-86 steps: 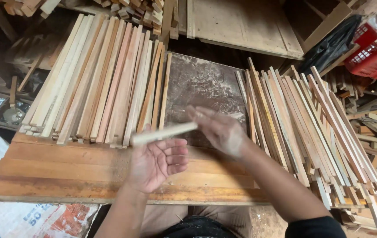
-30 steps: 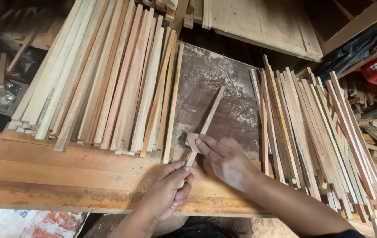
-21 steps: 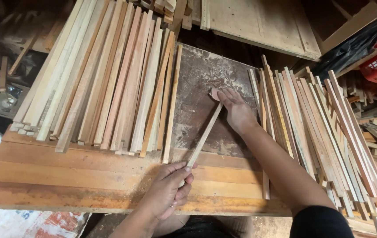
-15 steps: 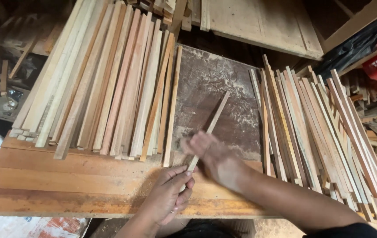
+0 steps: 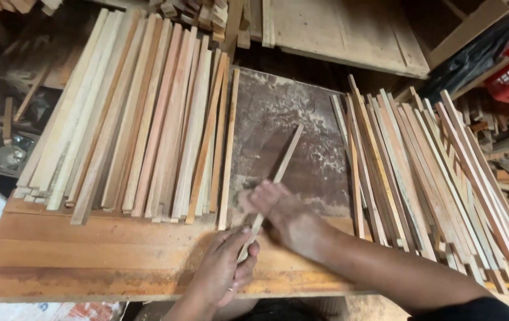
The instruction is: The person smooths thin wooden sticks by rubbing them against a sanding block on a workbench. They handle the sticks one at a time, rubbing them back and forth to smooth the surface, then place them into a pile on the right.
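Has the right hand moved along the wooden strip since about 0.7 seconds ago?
Yes. The right hand has come back from the strip's far end on the dusty board to its near end, close to the left hand.

- Left hand (image 5: pixel 223 268) grips the near end of a thin pale wooden strip (image 5: pixel 281 165).
- Right hand (image 5: pixel 282 215) (blurred) presses on that strip over the dusty brown board (image 5: pixel 278 110).

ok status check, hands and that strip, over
Left hand grips near end of thin wood strip. Right hand blurred over the strip, on the dusty board. Strip stacks both sides, none across it.
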